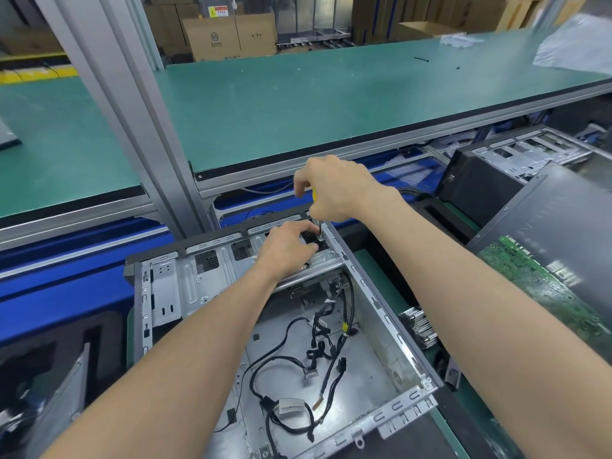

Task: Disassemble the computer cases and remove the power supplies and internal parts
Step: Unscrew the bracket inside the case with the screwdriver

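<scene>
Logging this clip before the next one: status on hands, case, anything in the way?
Right hand grips yellow-handled screwdriver, tip down at far corner. Left hand rests beside the tip. Open case gutted, loose cables inside. Nothing blocking.

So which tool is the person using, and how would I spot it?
Find the open metal computer case below the green bench. At its far right corner the right hand grips a screwdriver upright. Its yellow handle is the only bright colour among grey metal and black cables.
</scene>
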`<action>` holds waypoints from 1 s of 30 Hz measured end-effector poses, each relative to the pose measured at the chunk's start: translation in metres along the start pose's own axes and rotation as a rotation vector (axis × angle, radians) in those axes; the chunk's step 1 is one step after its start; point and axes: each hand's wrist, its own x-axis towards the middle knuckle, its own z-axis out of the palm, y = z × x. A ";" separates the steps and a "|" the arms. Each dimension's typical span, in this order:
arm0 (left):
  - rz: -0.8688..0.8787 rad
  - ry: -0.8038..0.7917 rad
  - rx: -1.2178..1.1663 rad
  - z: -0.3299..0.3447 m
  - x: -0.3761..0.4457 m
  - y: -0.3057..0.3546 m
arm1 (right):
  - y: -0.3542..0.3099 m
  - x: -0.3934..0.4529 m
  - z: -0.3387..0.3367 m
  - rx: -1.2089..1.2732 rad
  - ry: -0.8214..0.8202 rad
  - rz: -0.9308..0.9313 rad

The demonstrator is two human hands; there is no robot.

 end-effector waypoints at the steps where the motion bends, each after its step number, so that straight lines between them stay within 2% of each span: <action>1: 0.000 0.001 0.000 0.000 0.000 0.000 | -0.001 0.000 0.000 -0.081 0.049 0.027; 3: -0.003 0.000 -0.001 0.000 0.000 0.000 | -0.001 0.001 0.002 -0.240 0.113 0.079; 5: -0.005 0.002 -0.002 0.000 0.000 0.000 | -0.001 0.002 0.002 -0.262 0.117 0.091; 12: 0.000 0.016 0.020 0.000 0.001 -0.001 | 0.005 0.000 -0.005 0.080 -0.055 -0.045; 14: 0.009 0.011 0.017 0.001 0.001 -0.001 | 0.004 -0.002 -0.005 0.104 -0.074 -0.046; 18: 0.013 0.003 0.016 0.001 0.001 0.000 | 0.001 -0.002 0.003 -0.166 0.085 0.098; 20: 0.012 -0.002 0.012 0.001 0.001 0.000 | -0.002 -0.001 0.004 -0.196 0.118 0.092; 23: 0.010 -0.006 0.016 0.000 0.001 0.000 | -0.002 0.000 0.005 -0.118 0.097 0.038; 30: 0.017 -0.006 0.002 0.000 0.002 -0.001 | 0.000 -0.001 -0.004 0.148 -0.075 -0.022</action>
